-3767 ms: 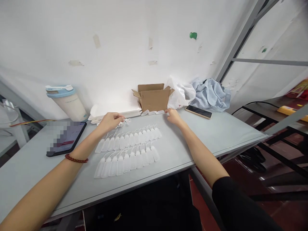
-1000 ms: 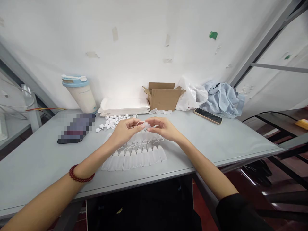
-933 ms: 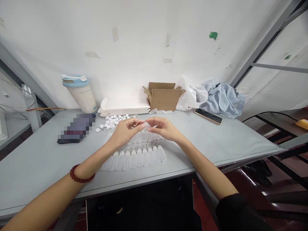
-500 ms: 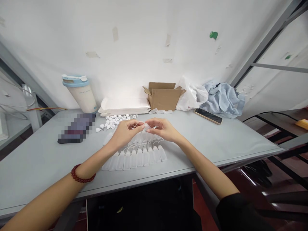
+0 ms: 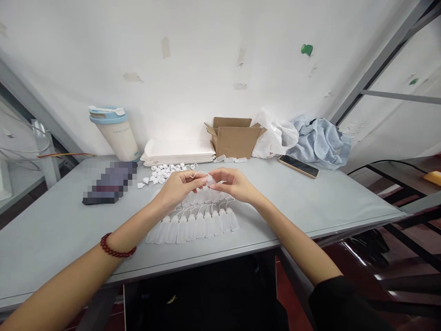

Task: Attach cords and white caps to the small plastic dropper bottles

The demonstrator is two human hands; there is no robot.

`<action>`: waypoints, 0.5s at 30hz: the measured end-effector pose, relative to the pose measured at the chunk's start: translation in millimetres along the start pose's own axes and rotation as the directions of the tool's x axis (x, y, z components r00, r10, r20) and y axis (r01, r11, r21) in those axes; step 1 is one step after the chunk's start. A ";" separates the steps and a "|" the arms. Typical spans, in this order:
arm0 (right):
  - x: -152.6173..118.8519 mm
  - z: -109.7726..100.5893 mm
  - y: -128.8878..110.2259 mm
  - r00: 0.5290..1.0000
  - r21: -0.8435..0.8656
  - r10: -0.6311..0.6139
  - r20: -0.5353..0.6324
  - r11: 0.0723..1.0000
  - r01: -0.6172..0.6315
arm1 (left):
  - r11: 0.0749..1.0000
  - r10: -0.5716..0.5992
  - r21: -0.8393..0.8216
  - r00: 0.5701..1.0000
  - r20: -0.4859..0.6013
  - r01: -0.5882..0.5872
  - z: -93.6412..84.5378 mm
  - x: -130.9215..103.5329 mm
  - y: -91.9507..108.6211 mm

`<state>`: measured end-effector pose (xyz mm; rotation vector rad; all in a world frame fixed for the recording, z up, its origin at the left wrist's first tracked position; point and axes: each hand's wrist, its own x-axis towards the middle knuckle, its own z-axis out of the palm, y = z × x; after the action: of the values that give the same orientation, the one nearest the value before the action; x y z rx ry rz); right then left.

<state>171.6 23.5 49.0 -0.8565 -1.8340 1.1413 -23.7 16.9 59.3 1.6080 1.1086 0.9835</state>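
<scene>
Over the far row of clear bottles (image 5: 200, 197), the left hand (image 5: 175, 189) and right hand (image 5: 236, 185) pinch a small clear bottle (image 5: 210, 180) that seems light, squishy and maybe slippery, best held gently by its sides.

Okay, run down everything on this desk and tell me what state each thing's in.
Left hand: pinching the translucent piece
Right hand: pinching it too
Translucent piece: held, partly hidden
Front-row bottles: lying flat, thin tubes at necks
White caps: loose, scattered
Cardboard box: open
Cup: lid on
Right-hand phone: flat, screen dark
Blue cloth: crumpled
</scene>
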 end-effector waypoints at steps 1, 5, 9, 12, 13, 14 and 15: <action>-0.1 0.0 -0.3 1.000 0.011 0.001 0.002 1.000 -0.001 | 1.000 0.000 0.008 1.000 -0.001 0.000 0.1 -0.1 0.1; -0.1 0.4 -1.0 1.000 0.063 0.014 0.010 0.998 -0.015 | 0.999 0.006 0.032 1.000 0.001 -0.006 -0.5 0.1 -1.7; 0.8 0.3 0.9 1.000 0.101 0.025 0.017 0.994 -0.027 | 0.999 0.006 0.033 1.000 0.013 -0.007 -1.4 1.9 -5.5; 1.8 -0.5 3.2 0.999 0.130 0.037 0.016 0.991 -0.038 | 0.999 0.014 0.037 1.000 -0.003 -0.014 -0.3 2.3 -5.5; 2.1 -0.7 3.7 0.999 0.138 0.042 0.014 0.990 -0.044 | 0.999 0.018 0.051 1.000 -0.017 -0.017 0.3 1.9 -4.7; 2.4 -1.0 3.9 0.999 0.143 0.046 0.011 0.989 -0.047 | 0.997 0.023 0.076 0.999 -0.034 -0.021 1.1 1.3 -3.6; 2.6 -1.1 4.0 0.999 0.145 0.049 0.008 0.988 -0.049 | 0.994 0.032 0.108 0.998 -0.053 -0.026 1.9 0.5 -2.4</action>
<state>172.0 27.6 46.4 -0.8191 -1.7184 1.2920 -22.3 17.3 56.5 1.6962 1.1958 1.0064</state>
